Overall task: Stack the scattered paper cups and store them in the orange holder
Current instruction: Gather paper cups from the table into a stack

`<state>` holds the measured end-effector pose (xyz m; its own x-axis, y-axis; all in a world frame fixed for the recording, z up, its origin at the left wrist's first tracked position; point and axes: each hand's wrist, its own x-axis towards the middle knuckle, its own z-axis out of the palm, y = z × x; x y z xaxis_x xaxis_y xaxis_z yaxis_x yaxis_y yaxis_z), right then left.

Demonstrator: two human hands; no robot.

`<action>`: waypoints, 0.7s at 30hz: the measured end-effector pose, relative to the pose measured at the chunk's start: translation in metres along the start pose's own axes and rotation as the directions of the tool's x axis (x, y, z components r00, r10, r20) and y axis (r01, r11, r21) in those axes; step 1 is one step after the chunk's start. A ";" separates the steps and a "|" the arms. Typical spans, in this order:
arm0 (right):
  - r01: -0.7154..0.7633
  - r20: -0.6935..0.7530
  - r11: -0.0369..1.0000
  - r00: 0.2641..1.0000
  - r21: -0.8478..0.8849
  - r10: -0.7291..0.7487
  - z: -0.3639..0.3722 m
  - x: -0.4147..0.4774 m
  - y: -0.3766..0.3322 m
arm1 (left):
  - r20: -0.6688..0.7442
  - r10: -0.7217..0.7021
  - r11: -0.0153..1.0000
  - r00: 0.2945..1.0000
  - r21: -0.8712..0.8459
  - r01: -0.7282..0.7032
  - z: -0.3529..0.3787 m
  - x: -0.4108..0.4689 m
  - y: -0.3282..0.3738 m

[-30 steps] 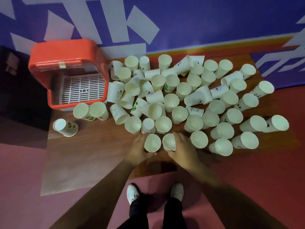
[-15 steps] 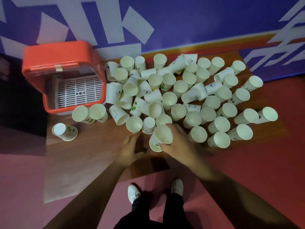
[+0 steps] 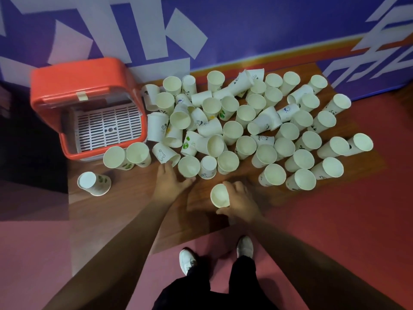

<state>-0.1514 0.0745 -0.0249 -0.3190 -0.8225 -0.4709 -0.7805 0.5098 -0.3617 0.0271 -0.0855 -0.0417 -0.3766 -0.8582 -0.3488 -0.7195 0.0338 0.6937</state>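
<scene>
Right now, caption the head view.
Right hand grips a paper cup; left hand reaches toward scattered cups near the orange holder.

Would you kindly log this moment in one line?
right hand: holds cup | left hand: open beside loose cups | orange holder: no cups

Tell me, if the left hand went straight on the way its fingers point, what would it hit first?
Most likely the tipped cup with the drawing on its side, lying just past the left hand. The fingertips look nearly touching it, though depth is hard to judge from above.
</scene>
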 end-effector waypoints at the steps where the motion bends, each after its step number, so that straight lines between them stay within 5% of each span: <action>1: -0.014 0.004 0.999 1.000 0.030 0.014 0.000 -0.002 -0.001 | 0.000 0.004 1.000 1.000 0.005 -0.004 0.001 0.001 0.000; 6: -0.071 -0.181 0.965 0.976 0.251 0.119 -0.020 -0.011 0.006 | 0.003 0.082 0.990 0.997 0.116 -0.082 0.006 0.011 0.000; 10: -0.056 -0.303 0.981 0.946 0.187 0.112 -0.044 -0.003 0.011 | 0.032 0.135 0.966 0.990 0.217 -0.139 0.011 0.018 0.002; 21: -0.019 -0.169 0.997 0.985 0.072 0.031 -0.059 0.061 0.010 | -0.016 0.182 0.945 0.983 0.281 -0.170 0.013 0.014 -0.002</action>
<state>-0.2100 0.0148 -0.0095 -0.4291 -0.8373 -0.3389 -0.7339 0.5419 -0.4096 0.0156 -0.0909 -0.0565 -0.4916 -0.8460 -0.2066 -0.7795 0.3217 0.5375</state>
